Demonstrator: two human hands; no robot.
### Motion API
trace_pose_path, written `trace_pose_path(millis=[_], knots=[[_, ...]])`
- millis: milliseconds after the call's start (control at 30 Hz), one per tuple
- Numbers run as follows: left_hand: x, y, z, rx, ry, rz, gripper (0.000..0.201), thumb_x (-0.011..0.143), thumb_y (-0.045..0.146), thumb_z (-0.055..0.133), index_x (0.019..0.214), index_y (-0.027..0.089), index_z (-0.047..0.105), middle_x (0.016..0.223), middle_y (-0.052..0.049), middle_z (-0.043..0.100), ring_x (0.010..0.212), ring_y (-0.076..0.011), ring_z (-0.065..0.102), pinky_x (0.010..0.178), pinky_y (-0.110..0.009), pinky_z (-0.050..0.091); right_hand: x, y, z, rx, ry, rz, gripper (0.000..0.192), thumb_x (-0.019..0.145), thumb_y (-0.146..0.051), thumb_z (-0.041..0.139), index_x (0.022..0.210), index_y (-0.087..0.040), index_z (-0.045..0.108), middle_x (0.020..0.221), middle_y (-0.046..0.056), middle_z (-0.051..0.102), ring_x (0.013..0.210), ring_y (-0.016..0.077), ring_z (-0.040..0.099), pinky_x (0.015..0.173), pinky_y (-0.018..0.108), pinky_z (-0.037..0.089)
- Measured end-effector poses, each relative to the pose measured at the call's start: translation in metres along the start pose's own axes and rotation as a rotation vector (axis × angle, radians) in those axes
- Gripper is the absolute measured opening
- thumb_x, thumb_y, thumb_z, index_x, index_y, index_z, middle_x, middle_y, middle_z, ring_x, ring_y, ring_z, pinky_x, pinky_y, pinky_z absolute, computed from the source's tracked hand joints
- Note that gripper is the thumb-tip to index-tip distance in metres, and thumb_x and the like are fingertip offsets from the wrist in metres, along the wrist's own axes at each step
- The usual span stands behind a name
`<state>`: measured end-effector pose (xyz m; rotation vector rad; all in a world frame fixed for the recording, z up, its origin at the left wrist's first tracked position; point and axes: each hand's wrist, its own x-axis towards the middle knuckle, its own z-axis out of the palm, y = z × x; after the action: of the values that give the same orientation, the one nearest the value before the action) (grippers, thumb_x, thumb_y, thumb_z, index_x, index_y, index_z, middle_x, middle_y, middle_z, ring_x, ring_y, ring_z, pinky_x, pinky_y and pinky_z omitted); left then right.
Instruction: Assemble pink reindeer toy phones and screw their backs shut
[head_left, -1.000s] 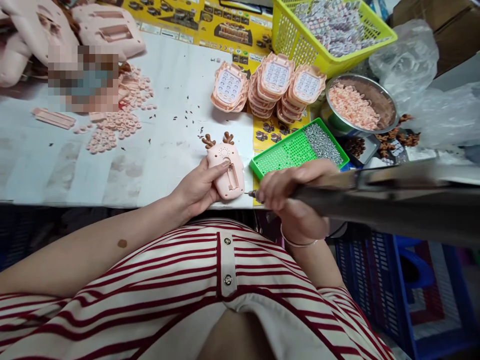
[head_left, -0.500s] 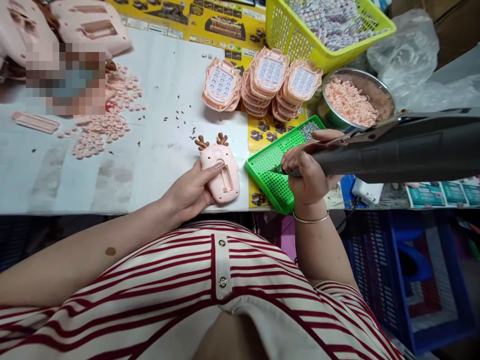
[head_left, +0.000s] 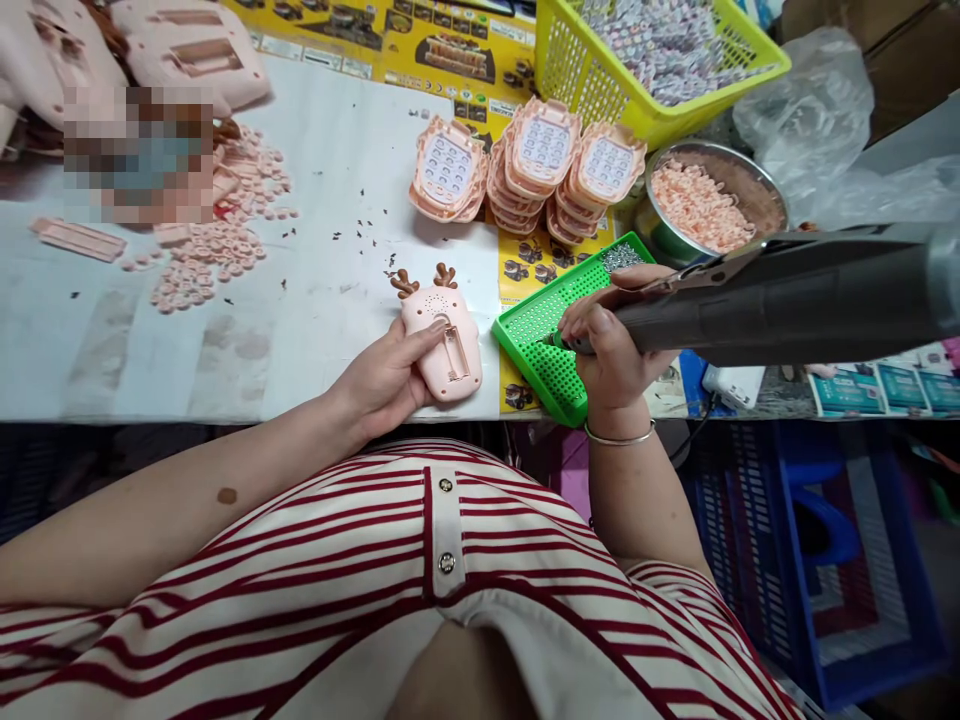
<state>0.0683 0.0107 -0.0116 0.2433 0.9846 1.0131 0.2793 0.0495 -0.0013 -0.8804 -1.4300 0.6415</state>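
My left hand grips a pink plastic toy housing with brown antlers, its back side up and the battery recess uncovered. The thumb lies across its face beside the recess. In my right hand is a dark grey electric screwdriver, its fingers wrapped round the front end. The tip hovers over or touches the green perforated tray; I cannot tell which. Small silver screws lie heaped at the tray's far end.
Stacked pink front shells stand behind the tray. Beyond them are a yellow basket of small parts and a metal bowl with pink pieces. Pink rings and larger housings lie at left. A blue crate sits below right.
The view has shifted slightly. Both hands keep their grips, and the screwdriver's rear end has swung a little, with its tip still at the green tray.
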Motion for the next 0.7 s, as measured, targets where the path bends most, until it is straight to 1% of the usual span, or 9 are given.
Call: trace_pose_path(millis=[33, 100, 200, 267, 367, 433, 533, 667, 700], knots=[[0.0, 0.0, 0.0, -0.003, 0.005, 0.0, 0.032, 0.092, 0.015, 0.066, 0.123, 0.022, 0.06, 0.118, -0.008, 0.071, 0.109, -0.0247, 0.069, 0.102, -0.056, 0.055, 0.001, -0.003, 0.002, 0.054, 0.002, -0.027, 0.016, 0.087, -0.044, 0.07, 0.101, -0.037, 0.064, 0.063, -0.007, 0.053, 0.048, 0.0124, 0.05, 0.052, 0.032, 0.044], [0.0, 0.0, 0.002, -0.017, 0.014, -0.006, 0.031, 0.092, 0.016, 0.066, 0.122, 0.023, 0.06, 0.118, -0.008, 0.072, 0.111, -0.0257, 0.069, 0.102, -0.058, 0.055, 0.002, -0.014, 0.007, 0.142, 0.02, -0.069, 0.019, 0.087, -0.038, 0.071, 0.104, -0.038, 0.064, 0.062, -0.008, 0.052, 0.047, 0.012, 0.05, 0.049, 0.031, 0.042], [0.002, -0.001, 0.005, -0.031, 0.025, 0.007, 0.03, 0.093, 0.017, 0.065, 0.121, 0.023, 0.059, 0.115, -0.008, 0.072, 0.108, -0.0251, 0.069, 0.1, -0.058, 0.055, -0.003, -0.038, 0.021, 0.218, 0.035, -0.077, 0.02, 0.086, -0.04, 0.072, 0.103, -0.035, 0.062, 0.058, -0.008, 0.05, 0.046, 0.0131, 0.05, 0.049, 0.032, 0.045], [0.002, -0.002, 0.007, -0.035, 0.035, 0.034, 0.029, 0.093, 0.017, 0.065, 0.121, 0.023, 0.059, 0.113, -0.007, 0.071, 0.105, -0.024, 0.069, 0.098, -0.055, 0.057, -0.009, -0.054, 0.031, 0.295, -0.018, -0.052, 0.022, 0.086, -0.039, 0.072, 0.103, -0.033, 0.06, 0.057, -0.009, 0.049, 0.046, 0.0136, 0.051, 0.051, 0.032, 0.049], [0.002, -0.002, 0.009, -0.038, 0.035, 0.061, 0.03, 0.092, 0.018, 0.066, 0.12, 0.023, 0.058, 0.11, -0.007, 0.071, 0.099, -0.023, 0.07, 0.094, -0.051, 0.059, -0.022, -0.068, 0.045, 0.402, -0.172, -0.028, 0.025, 0.088, -0.032, 0.07, 0.109, -0.035, 0.057, 0.06, -0.009, 0.052, 0.049, 0.0132, 0.054, 0.051, 0.031, 0.049], [0.001, -0.002, 0.01, -0.035, 0.029, 0.067, 0.029, 0.093, 0.018, 0.064, 0.12, 0.023, 0.057, 0.105, -0.006, 0.07, 0.093, -0.0219, 0.07, 0.09, -0.048, 0.06, -0.028, -0.071, 0.053, 0.4, -0.231, -0.005, 0.024, 0.09, -0.034, 0.067, 0.11, -0.036, 0.054, 0.062, -0.01, 0.054, 0.048, 0.0131, 0.053, 0.05, 0.03, 0.048], [0.001, -0.001, 0.01, -0.042, 0.019, 0.068, 0.027, 0.094, 0.017, 0.061, 0.12, 0.021, 0.055, 0.099, -0.005, 0.07, 0.084, -0.019, 0.069, 0.086, -0.042, 0.061, -0.033, -0.068, 0.062, 0.398, -0.248, 0.019, 0.024, 0.091, -0.036, 0.067, 0.11, -0.036, 0.053, 0.062, -0.01, 0.052, 0.047, 0.0132, 0.051, 0.051, 0.03, 0.046], [0.0, -0.002, 0.011, -0.064, 0.012, 0.081, 0.026, 0.093, 0.015, 0.062, 0.118, 0.021, 0.056, 0.096, -0.005, 0.071, 0.081, -0.0166, 0.068, 0.083, -0.035, 0.06, -0.035, -0.056, 0.066, 0.447, -0.29, -0.017, 0.025, 0.089, -0.031, 0.068, 0.11, -0.036, 0.055, 0.063, -0.009, 0.052, 0.048, 0.013, 0.05, 0.052, 0.03, 0.045], [0.0, -0.002, 0.011, -0.059, 0.013, 0.089, 0.026, 0.093, 0.016, 0.063, 0.117, 0.021, 0.056, 0.095, -0.004, 0.071, 0.081, -0.0164, 0.069, 0.082, -0.034, 0.06, -0.036, -0.051, 0.065, 0.414, -0.314, 0.013, 0.024, 0.088, -0.034, 0.069, 0.108, -0.036, 0.056, 0.063, -0.009, 0.053, 0.049, 0.0131, 0.052, 0.054, 0.031, 0.048]])
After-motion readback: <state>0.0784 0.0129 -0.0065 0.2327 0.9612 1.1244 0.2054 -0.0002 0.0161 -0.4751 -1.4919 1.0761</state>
